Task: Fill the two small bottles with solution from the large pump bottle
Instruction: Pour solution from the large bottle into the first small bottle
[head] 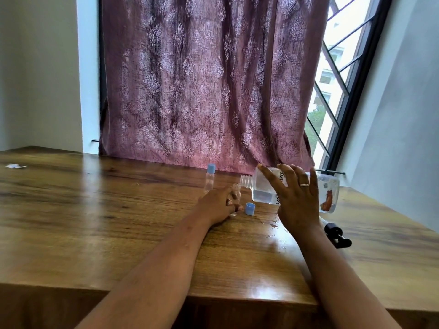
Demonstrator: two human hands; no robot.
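Head view: our right hand point(297, 200) grips the tipped large bottle point(266, 188), hiding its label; our left hand point(222, 205) clasps and half-hides an open small bottle point(236, 189).

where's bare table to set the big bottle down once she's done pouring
Bare wood spreads left of the left hand, out to the paper scrap, and along the near table edge. It is crowded around the blue cap, the wet spots and the black pump.

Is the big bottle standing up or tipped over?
Tipped. The right hand holds the big bottle sideways, open neck at the small bottle held by the left hand.
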